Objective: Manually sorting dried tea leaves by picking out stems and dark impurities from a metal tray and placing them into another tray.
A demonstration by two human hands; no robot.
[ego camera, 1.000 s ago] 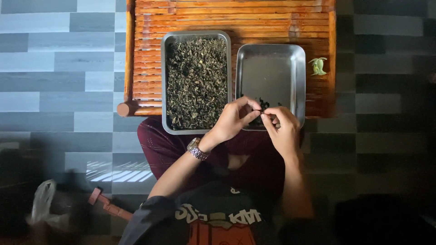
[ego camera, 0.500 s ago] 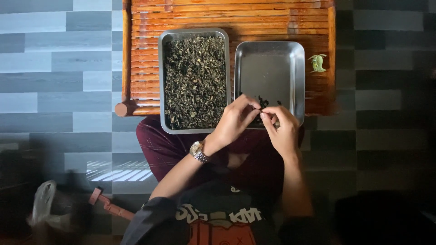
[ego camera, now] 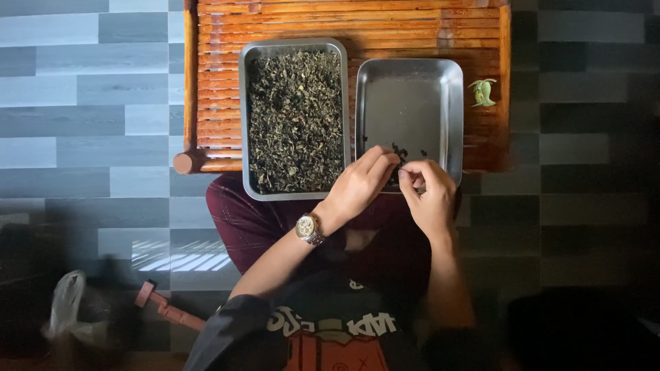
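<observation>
My left hand (ego camera: 359, 184), with a wristwatch (ego camera: 308, 228), and my right hand (ego camera: 430, 196) meet fingertip to fingertip over the near edge of the right metal tray (ego camera: 412, 96). Both pinch a small dark dried leaf piece between them. That tray holds only a few dark leaf bits (ego camera: 401, 151) close to my fingers. Beside it on the left, a second metal tray (ego camera: 242, 117) is filled with dried dark-green leaves (ego camera: 295, 117). Both trays rest on a slatted wooden board (ego camera: 357, 24).
A small green figurine (ego camera: 482, 92) stands on the board's right side. Grey plank flooring (ego camera: 89, 103) surrounds the board. A white plastic bag (ego camera: 65, 306) and a reddish stick-like tool (ego camera: 165, 309) lie at the lower left, next to my knee.
My hands stay together at the right tray's near edge, with the fingers shifting only slightly. The view has drifted a little.
</observation>
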